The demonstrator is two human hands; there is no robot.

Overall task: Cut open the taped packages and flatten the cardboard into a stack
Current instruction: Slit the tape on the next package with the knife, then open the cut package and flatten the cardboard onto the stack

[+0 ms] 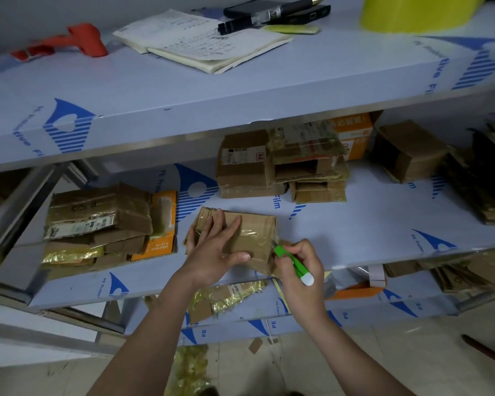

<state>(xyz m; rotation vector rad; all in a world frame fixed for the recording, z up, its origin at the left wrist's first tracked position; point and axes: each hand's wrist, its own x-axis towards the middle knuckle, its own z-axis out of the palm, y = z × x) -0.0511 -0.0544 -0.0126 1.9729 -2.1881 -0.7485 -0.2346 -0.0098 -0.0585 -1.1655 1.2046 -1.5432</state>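
A small brown cardboard package (255, 227) wrapped in clear tape lies on the middle shelf (355, 224). My left hand (212, 250) rests flat on top of it, fingers spread, thumb along its near side. My right hand (300, 264) grips a green and white box cutter (293, 264), whose tip meets the package's right end. A pile of flattened taped cardboard (97, 224) with an orange box lies at the shelf's left.
Taped boxes (280, 164) stand at the back of the shelf, and more cardboard (412, 150) to the right. The top shelf carries an open notebook (200, 41), a red tool (69, 41) and a yellow container (412, 12). Tape scraps (189, 367) litter the floor below.
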